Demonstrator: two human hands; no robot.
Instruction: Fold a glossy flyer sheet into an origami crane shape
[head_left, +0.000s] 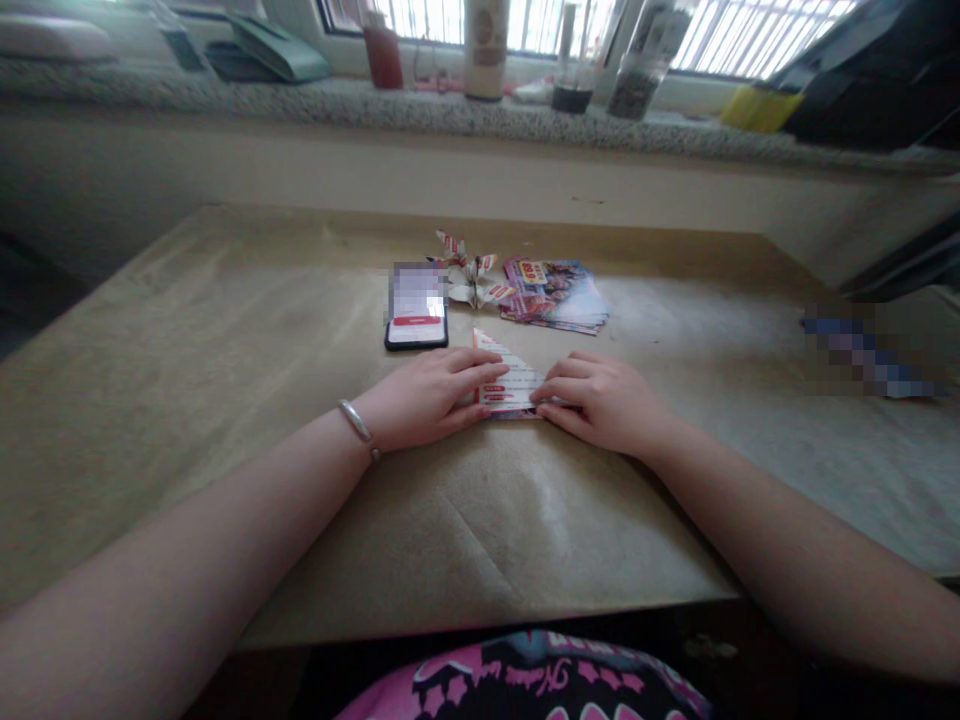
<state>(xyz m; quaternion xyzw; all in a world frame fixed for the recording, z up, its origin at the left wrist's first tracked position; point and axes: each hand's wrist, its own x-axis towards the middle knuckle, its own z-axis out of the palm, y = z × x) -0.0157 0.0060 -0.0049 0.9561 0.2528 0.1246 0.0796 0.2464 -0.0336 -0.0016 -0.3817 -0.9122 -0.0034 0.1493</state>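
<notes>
A folded triangle of printed paper (511, 382) lies on the brown table (225, 340) in front of me. My left hand (427, 398), with a silver bracelet on its wrist, lies flat on the paper's left part, fingers stretched across it. My right hand (600, 398) rests on the paper's right edge, fingers curled and pressing down on the fold. Beyond the paper lie a phone (417, 312), a finished paper crane (471, 272) and a stack of printed sheets (556, 294).
A stone window ledge (450, 110) runs along the back with bottles, a red cup (383, 55) and a yellow object (759, 108). A blurred item (870, 350) lies at the table's right side. The table's near edge is just in front of my lap.
</notes>
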